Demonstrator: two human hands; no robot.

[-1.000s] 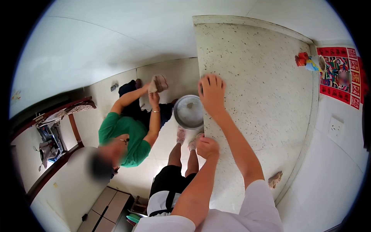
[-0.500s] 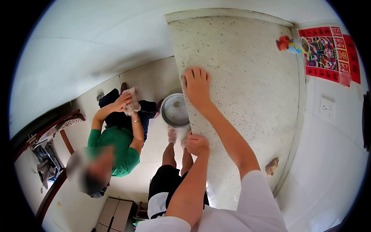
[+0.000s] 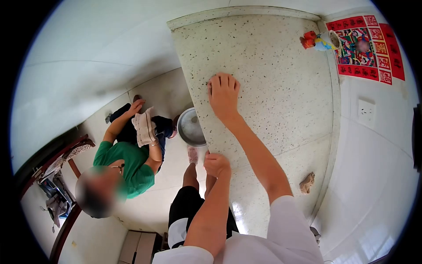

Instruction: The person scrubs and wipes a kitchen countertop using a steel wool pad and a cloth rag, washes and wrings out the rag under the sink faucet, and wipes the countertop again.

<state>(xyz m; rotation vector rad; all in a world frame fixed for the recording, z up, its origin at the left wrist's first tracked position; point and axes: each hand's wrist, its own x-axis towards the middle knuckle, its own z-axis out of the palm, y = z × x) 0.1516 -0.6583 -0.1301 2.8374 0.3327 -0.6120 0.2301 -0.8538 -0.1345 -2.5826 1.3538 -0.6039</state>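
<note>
My right hand [image 3: 224, 97] rests on a speckled terrazzo tabletop [image 3: 268, 79], a little in from its left edge. Its fingers are curled down against the surface, and whatever lies under them is hidden. Lower down, my left hand [image 3: 217, 165] is closed at the same edge, with the fingers bent around it. Just beyond that edge a round metal basin [image 3: 191, 127] with cloudy liquid stands on the floor, partly covered by the tabletop.
At left a person in a green shirt [image 3: 127, 163] sits holding a pale cloth [image 3: 143, 126]. A figurine-like container [image 3: 323, 41] stands at the back right beside red posters [image 3: 358, 50]. A crumpled brown item [image 3: 307, 183] lies near the wall, below a socket [image 3: 366, 111].
My right hand has shifted inward from the table edge, while my left stays at it. The seated person's cloth has turned, and one of their hands has come off it. The view has shifted slightly.
</note>
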